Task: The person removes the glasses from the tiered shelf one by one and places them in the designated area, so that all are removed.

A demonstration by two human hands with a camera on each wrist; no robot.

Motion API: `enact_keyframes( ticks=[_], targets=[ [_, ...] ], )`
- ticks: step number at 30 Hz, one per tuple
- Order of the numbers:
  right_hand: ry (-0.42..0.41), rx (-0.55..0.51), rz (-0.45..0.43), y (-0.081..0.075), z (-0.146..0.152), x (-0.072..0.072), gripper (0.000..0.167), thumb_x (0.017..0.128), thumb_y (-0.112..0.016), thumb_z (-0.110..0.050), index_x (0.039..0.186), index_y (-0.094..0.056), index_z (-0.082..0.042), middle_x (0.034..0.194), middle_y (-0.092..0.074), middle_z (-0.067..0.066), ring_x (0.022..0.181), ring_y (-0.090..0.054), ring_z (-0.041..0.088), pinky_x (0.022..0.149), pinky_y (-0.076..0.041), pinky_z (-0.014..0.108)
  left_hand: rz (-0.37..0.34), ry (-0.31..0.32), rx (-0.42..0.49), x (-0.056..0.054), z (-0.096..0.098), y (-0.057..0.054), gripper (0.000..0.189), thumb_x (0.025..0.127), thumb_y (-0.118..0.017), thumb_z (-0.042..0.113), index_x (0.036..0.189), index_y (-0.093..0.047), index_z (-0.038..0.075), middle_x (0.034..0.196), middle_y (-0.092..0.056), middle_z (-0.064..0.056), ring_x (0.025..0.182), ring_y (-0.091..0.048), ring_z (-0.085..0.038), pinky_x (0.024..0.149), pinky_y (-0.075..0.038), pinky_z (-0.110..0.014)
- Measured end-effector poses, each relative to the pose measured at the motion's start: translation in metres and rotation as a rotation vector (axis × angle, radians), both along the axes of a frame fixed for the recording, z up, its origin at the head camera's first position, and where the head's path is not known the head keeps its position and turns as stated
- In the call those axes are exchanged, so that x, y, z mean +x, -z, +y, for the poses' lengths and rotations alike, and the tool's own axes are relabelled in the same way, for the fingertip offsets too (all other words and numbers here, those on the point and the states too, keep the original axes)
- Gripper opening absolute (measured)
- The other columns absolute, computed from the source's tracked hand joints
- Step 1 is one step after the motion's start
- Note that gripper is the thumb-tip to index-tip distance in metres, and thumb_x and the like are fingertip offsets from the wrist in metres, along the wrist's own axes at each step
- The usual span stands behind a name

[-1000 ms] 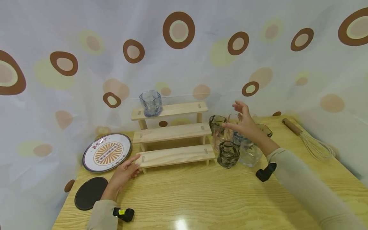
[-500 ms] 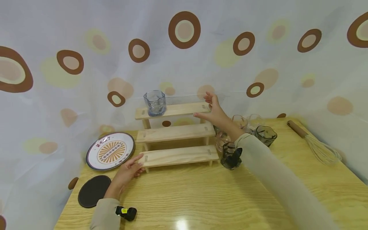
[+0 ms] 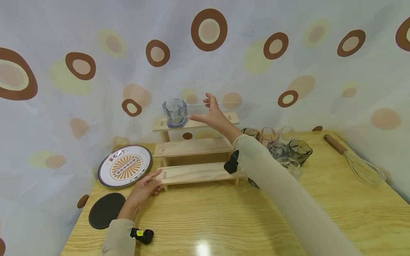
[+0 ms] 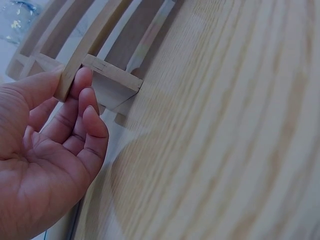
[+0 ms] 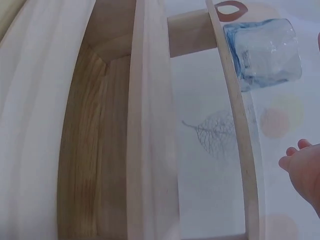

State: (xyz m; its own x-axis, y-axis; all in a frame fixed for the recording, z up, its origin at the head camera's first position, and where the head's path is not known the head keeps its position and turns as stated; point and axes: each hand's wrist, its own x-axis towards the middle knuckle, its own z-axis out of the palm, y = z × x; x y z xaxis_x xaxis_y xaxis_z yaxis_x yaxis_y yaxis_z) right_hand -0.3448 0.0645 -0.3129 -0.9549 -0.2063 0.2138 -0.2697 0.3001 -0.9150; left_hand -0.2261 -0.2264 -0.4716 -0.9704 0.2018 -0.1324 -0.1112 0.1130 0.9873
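A three-tier wooden shelf (image 3: 198,174) stands on the table. My left hand (image 3: 143,192) pinches the left end of its lowest board; in the left wrist view the thumb and index finger of the left hand (image 4: 55,135) lie on either side of that board. On the left part of the top board a bluish glass (image 3: 175,113) stands upright. My right hand (image 3: 213,115) is over the top board, just right of this glass, thumb and fingers spread and nothing between them. The right wrist view shows the bluish glass (image 5: 265,52) apart from the fingertips (image 5: 285,162).
Right of the shelf stand several glasses, among them a smoky dark glass (image 3: 300,151) and a pinkish glass (image 3: 269,135), partly behind my right sleeve. A whisk (image 3: 355,160) lies at the far right. A patterned plate (image 3: 125,166) and a black round mat (image 3: 107,210) are at the left.
My right hand has moved left from above the group of glasses to beside the bluish glass on the top board. The left hand keeps its hold on the lowest board.
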Motion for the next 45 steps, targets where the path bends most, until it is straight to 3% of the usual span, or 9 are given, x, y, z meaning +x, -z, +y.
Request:
enact_keyframes(
  ticks=[10,16,25,35,45],
  targets=[
    [-0.057,0.019,-0.026,-0.009,-0.045,-0.008,0.116,0.075,-0.079,-0.039,0.153,0.005,-0.019,0.154,-0.015,0.009,0.14,-0.019,0.025,0.108,-0.029,0.044,0.004,-0.013,-0.007,-0.004,0.0,-0.001,0.05,0.097,-0.055,0.012,0.145,-0.04,0.007,0.083,-0.064,0.004,0.079,-0.061,-0.007,0.068,-0.048,-0.021],
    [-0.042,0.037,-0.015,-0.017,-0.06,-0.01,0.116,0.075,-0.079,-0.041,0.153,0.004,-0.019,0.154,-0.015,0.01,0.14,-0.02,0.025,0.108,-0.029,0.044,0.012,-0.007,-0.009,-0.005,0.0,-0.001,0.05,0.097,-0.053,0.011,0.145,-0.039,0.008,0.082,-0.064,0.005,0.078,-0.061,-0.008,0.069,-0.048,-0.022],
    [-0.037,0.003,-0.041,-0.014,-0.073,-0.013,0.112,0.076,-0.078,-0.042,0.153,0.0,-0.019,0.155,-0.017,0.008,0.141,-0.02,0.026,0.109,-0.028,0.042,0.013,-0.01,-0.015,-0.006,0.003,-0.002,0.049,0.097,-0.054,0.012,0.145,-0.04,0.009,0.082,-0.065,0.005,0.078,-0.061,-0.008,0.069,-0.048,-0.021],
    [0.016,-0.018,-0.043,-0.008,-0.077,-0.014,0.097,0.082,-0.075,-0.031,0.152,-0.01,-0.015,0.15,-0.028,0.009,0.138,-0.027,0.025,0.109,-0.029,0.038,0.018,-0.014,-0.006,-0.008,0.003,0.001,0.049,0.097,-0.054,0.011,0.145,-0.04,0.008,0.08,-0.065,0.005,0.075,-0.06,-0.009,0.067,-0.048,-0.022],
    [0.046,0.013,-0.04,-0.002,-0.079,-0.014,0.094,0.082,-0.074,-0.035,0.152,-0.014,-0.015,0.148,-0.033,0.007,0.136,-0.031,0.025,0.107,-0.032,0.038,0.003,-0.021,-0.006,-0.004,0.002,0.003,0.05,0.097,-0.054,0.011,0.144,-0.04,0.007,0.08,-0.064,0.004,0.074,-0.06,-0.008,0.066,-0.047,-0.021]
  ],
)
